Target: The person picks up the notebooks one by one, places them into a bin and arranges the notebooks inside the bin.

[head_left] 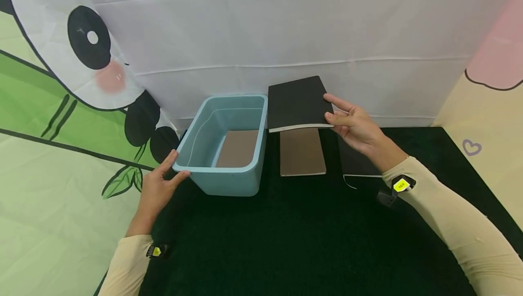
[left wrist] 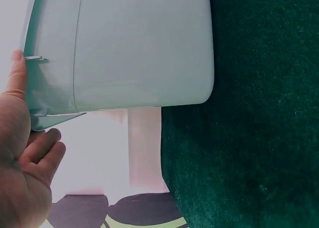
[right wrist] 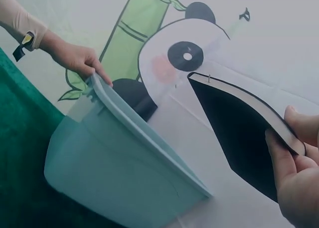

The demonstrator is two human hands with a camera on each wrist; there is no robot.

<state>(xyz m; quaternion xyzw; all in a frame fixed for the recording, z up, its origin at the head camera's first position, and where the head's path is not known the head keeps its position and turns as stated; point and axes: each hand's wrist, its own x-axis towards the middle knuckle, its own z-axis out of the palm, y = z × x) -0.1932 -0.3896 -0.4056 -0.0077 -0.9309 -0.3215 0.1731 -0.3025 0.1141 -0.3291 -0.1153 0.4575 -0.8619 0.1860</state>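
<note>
My right hand (head_left: pixel 358 125) pinches a black notebook (head_left: pixel 300 103) by its right edge, thumb on one side and fingers on the other. The notebook is raised beside the bin's right rim, its pale page edges (right wrist: pixel 244 98) showing in the right wrist view. At the near left corner of a light blue plastic bin (head_left: pixel 222 181), my left hand (head_left: pixel 157 191) grips the rim. In the left wrist view the thumb lies on the bin's outer wall (left wrist: pixel 144 48) and other fingers curl by the rim. A brown notebook (head_left: pixel 241 148) lies inside the bin.
Another brown notebook (head_left: pixel 302 153) lies on the dark green cloth (head_left: pixel 286 241), partly under the raised one in the head view. Further right, a black notebook (head_left: pixel 355 162) with a ribbon is partly hidden by my right arm. A white printed backdrop (head_left: pixel 286 23) stands behind.
</note>
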